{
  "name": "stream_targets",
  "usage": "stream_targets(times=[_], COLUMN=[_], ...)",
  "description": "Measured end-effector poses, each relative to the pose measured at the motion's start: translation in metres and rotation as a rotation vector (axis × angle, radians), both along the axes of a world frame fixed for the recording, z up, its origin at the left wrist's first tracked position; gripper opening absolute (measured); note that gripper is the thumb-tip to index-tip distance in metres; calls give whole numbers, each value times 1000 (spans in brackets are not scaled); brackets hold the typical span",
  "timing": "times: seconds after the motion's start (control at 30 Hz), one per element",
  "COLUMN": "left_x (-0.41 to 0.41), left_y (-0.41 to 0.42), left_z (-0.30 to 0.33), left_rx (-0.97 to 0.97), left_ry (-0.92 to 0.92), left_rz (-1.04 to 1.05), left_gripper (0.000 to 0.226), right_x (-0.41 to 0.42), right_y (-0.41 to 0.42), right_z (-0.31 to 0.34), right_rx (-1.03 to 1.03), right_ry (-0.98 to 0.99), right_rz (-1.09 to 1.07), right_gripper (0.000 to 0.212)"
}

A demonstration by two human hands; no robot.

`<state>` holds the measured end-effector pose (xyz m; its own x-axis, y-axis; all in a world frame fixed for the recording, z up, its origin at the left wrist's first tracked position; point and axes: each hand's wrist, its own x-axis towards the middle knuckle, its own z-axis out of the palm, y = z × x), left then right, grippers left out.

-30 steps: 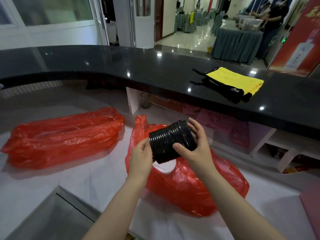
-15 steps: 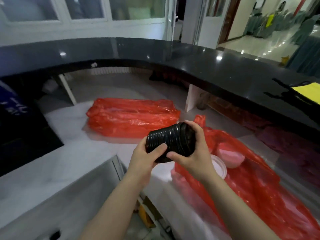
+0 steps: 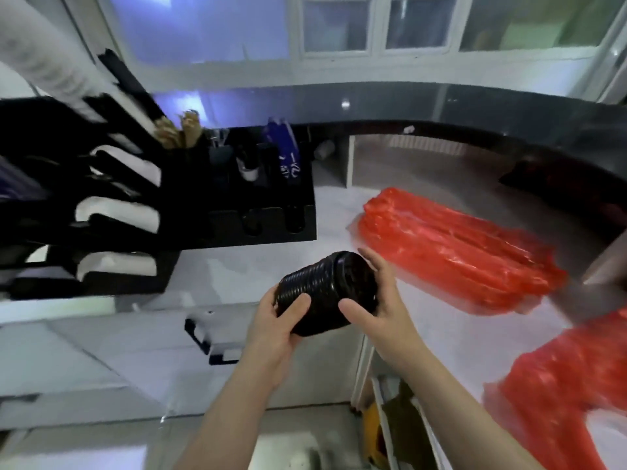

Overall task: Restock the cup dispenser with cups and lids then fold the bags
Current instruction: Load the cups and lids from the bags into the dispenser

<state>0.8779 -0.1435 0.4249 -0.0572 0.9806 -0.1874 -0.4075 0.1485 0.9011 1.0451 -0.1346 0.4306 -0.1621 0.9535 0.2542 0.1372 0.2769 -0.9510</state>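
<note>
A stack of black lids (image 3: 325, 293) is gripped by both hands (image 3: 281, 320) (image 3: 376, 300); the dispenser (image 3: 169, 205) at ten o'clock awaits them, and red bags (image 3: 458, 245) remain unfolded.

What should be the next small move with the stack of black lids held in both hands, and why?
Probably carry the stack of black lids leftwards toward the black dispenser. Both the left hand and the right hand grip the stack over the white counter, and the dispenser stands to the left, apart from the stack.
</note>
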Motion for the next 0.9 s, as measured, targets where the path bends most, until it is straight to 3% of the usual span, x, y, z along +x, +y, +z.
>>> stream_targets(times=[0.23, 0.43, 0.6, 0.77, 0.9], left_x=[-29, -50, -64, -70, -71], left_y=[16, 74, 153, 225, 257], left_z=[-2, -11, -2, 7, 8], left_rx=[52, 97, 124, 109, 93], left_ry=[-54, -37, -119, -264, -339], left_rz=[128, 27, -39, -97, -110], left_gripper=[69, 62, 71, 40, 37], right_x=[-35, -55, -71, -79, -87], right_y=[36, 88, 152, 209, 232], right_z=[10, 9, 18, 25, 23], right_rx=[38, 85, 154, 218, 229], right_ry=[-125, -180, -202, -207, -193], right_rz=[53, -16, -133, -236, -318], right_gripper=[90, 93, 93, 94, 92])
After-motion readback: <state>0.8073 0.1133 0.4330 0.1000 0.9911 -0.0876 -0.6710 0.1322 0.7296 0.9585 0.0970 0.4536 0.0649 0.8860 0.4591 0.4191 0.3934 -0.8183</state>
